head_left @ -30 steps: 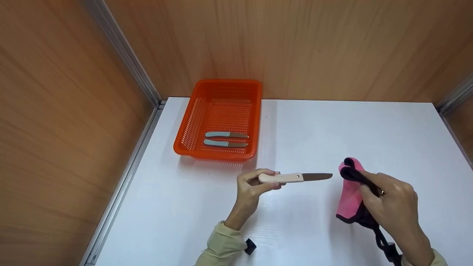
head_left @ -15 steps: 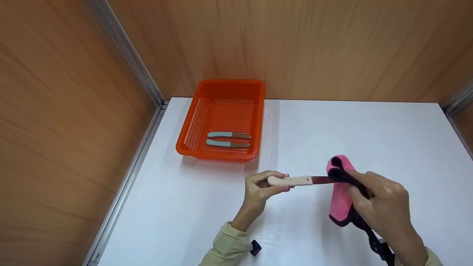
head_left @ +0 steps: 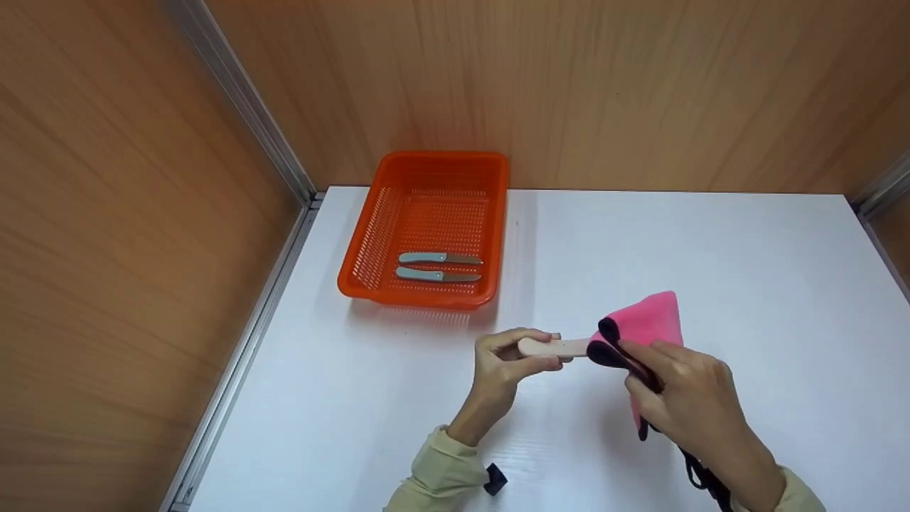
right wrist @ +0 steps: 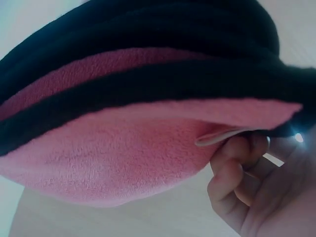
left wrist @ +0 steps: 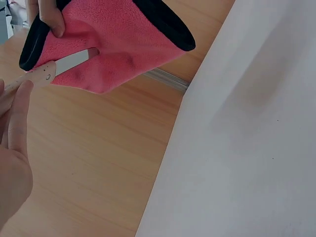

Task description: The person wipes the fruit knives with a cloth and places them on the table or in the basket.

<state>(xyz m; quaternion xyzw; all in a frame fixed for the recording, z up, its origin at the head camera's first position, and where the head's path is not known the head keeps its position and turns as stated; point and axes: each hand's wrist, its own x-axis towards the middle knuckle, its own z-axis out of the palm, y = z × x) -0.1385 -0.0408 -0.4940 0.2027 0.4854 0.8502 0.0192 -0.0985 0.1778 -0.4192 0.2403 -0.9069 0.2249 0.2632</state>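
Observation:
My left hand (head_left: 498, 380) holds a knife (head_left: 554, 347) by its pale handle, with thumb and fingers on either side, above the white table. A pink fleecy cloth (head_left: 652, 316) with black edging is gripped in my right hand (head_left: 686, 391) and lies folded around the blade. From the head view the blade is hidden behind the cloth. In the left wrist view the blade (left wrist: 72, 62) shows against the pink fabric, its tip end meeting the cloth. The right wrist view is mostly filled by the cloth (right wrist: 118, 153), bunched beside curled fingers (right wrist: 227, 180).
An orange basket (head_left: 348, 281) stands at the back left of the white table (head_left: 711, 249). Two knives with light blue handles, an upper one (head_left: 423, 257) and a lower one (head_left: 419, 274), lie in it side by side. Wooden panels (head_left: 569, 92) enclose the table.
My right hand has moved left with the cloth, from beyond the knife tip along the blade to near the handle. My left hand moved slightly right, then stayed still.

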